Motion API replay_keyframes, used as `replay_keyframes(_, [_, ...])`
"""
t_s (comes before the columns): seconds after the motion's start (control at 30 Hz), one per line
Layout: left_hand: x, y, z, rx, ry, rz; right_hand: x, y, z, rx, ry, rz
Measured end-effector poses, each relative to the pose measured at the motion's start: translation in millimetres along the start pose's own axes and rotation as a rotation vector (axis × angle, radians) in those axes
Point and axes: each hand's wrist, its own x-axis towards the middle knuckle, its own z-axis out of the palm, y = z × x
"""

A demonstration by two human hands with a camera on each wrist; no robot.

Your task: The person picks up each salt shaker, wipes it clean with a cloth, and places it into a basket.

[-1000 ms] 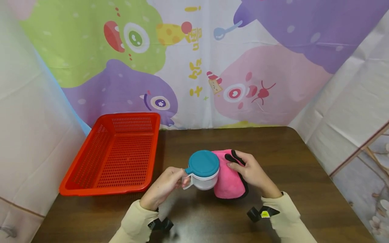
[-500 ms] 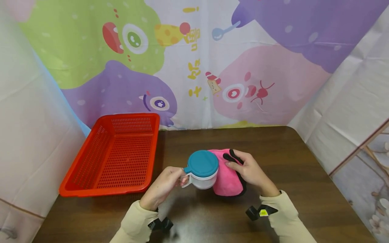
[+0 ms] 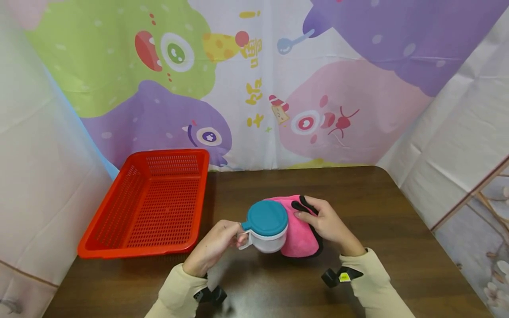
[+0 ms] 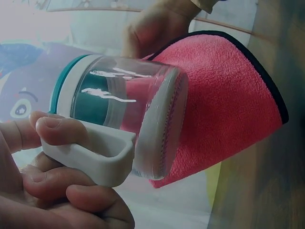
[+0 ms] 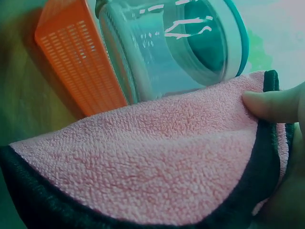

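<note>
My left hand (image 3: 216, 243) grips the white handle (image 4: 95, 148) of a clear jar (image 3: 269, 243) with a teal lid (image 3: 267, 217). The jar hangs over the middle of the table, its lid tilted toward the head camera. In the left wrist view the jar lies sideways, and some whitish stuff sits near its base. My right hand (image 3: 330, 223) pinches a pink cloth (image 3: 300, 238) with black edging by its folded border. The cloth hangs down right against the jar's far and right side, and part of it is hidden behind the jar.
A red perforated plastic basket (image 3: 167, 207) stands at the left of the dark brown table (image 3: 358, 190). Behind the table hangs a curtain (image 3: 254, 145) with cartoon monsters. Pale fabric panels close off both sides.
The jar has dipped slightly toward me in my left hand during the last half second. The cloth shifted a little left against it earlier, and my right hand keeps its pinch.
</note>
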Motion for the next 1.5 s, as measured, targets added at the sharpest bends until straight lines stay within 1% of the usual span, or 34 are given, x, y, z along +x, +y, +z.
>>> replay_keyframes(0.1, [0.1, -1.3, -0.4, -0.018, -0.022, 0.001, 2.5, 1.3, 0.4, 0.020, -0.011, 0.003])
replay_keyframes(0.2, [-0.3, -1.4, -0.5, -0.026, -0.028, -0.008, 4.2, 2.1, 0.6, 0.050, -0.025, 0.015])
replay_keyframes(0.4, [-0.7, 1.3, 0.7, -0.014, -0.033, -0.013, 6.7, 2.6, 0.7, 0.033, -0.045, 0.012])
replay_keyframes(0.67, [-0.2, 1.6, 1.1, -0.005, -0.116, 0.001, 11.8, 3.3, 2.1, 0.001, -0.039, 0.017])
replay_keyframes(0.8, [0.6, 0.6, 3.1, 0.006, -0.143, 0.017, 13.9, 3.1, 4.0, 0.022, -0.043, 0.033])
replay_keyframes(0.9, [1.4, -0.2, 3.9, 0.008, -0.141, 0.019, 14.7, 2.8, 5.3, 0.045, -0.041, 0.047])
replay_keyframes(1.03, [2.2, -0.3, 3.9, 0.006, -0.124, 0.007, 14.5, 1.7, 5.7, 0.053, -0.030, 0.051])
replay_keyframes(1.27, [2.6, 1.7, 3.3, 0.009, -0.113, 0.007, 13.1, 0.0, 4.8, 0.035, -0.012, 0.032])
replay_keyframes(1.5, [1.5, 3.0, 3.9, 0.007, -0.104, 0.016, 10.6, -2.7, 3.9, 0.003, -0.006, 0.037])
